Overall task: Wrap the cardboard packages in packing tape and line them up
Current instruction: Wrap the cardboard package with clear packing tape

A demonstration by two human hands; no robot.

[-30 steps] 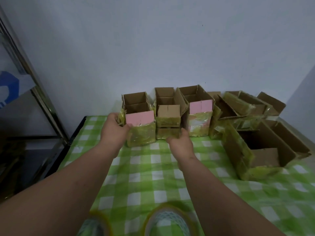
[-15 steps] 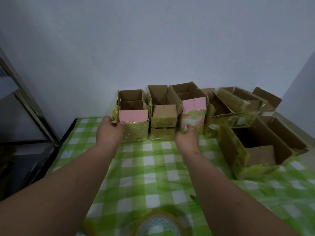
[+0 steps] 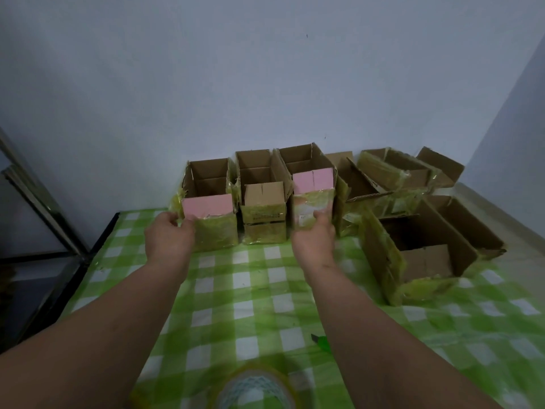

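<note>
Fingers of the person's left hand curl around the near left corner of a tape-wrapped brown cardboard box with a pink front flap, while the right hand grasps the front of a second pink-flapped taped box, apparently squaring the row. Between them stands a plain taped cardboard box, all three side by side along the grey wall. Further taped boxes sit right on the green-and-white checked tablecloth; a roll of clear packing tape waits nearest.
</note>
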